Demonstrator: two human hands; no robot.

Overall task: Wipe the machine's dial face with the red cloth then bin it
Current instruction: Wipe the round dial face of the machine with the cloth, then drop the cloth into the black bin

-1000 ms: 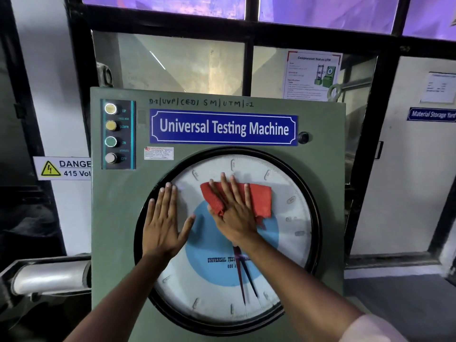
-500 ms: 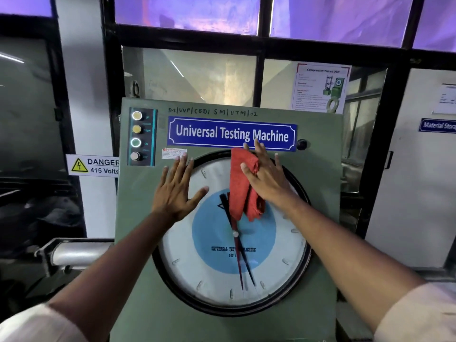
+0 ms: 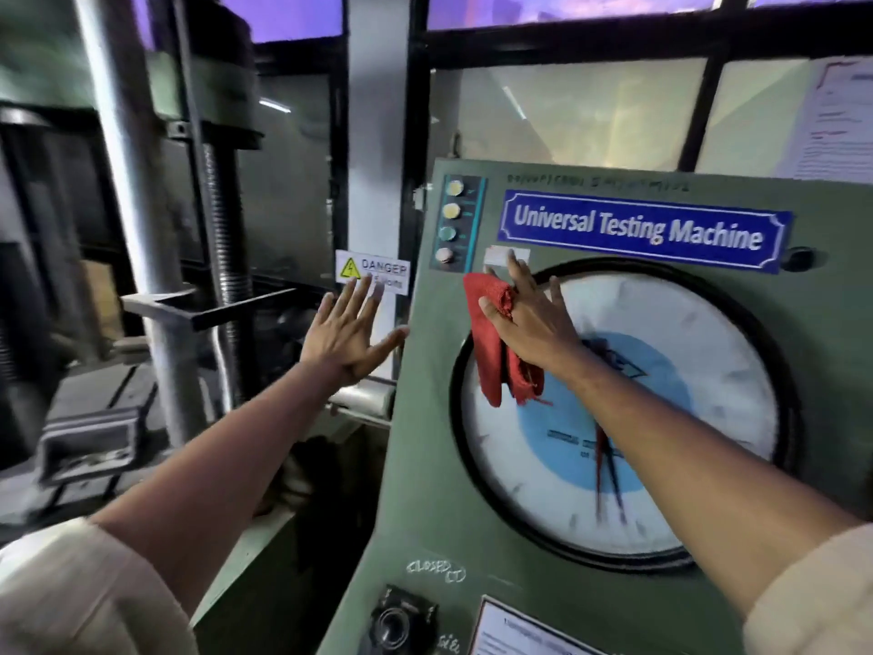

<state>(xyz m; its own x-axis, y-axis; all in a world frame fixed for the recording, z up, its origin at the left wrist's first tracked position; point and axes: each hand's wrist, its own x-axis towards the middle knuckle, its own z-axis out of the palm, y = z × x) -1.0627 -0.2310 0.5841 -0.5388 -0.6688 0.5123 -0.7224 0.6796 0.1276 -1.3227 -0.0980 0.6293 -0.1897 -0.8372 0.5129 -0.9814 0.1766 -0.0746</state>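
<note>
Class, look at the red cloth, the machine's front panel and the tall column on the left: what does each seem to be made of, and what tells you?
Red cloth: woven fabric, matte; it droops in folds with frayed threads.
Front panel: probably sheet metal, painted dull green; flat and rigid with chalk writing on it.
Column: bare metal, likely steel; smooth grey sheen.

Place: a testing lab or workshop.
Sign: long blue name plate (image 3: 645,230) reading "Universal Testing Machine", upper right.
Machine: big green metal box (image 3: 425,465) with a round white dial (image 3: 708,371).
Left side: tall grey steel posts (image 3: 137,229).
Warning: white danger sticker (image 3: 373,271), middle.
</note>
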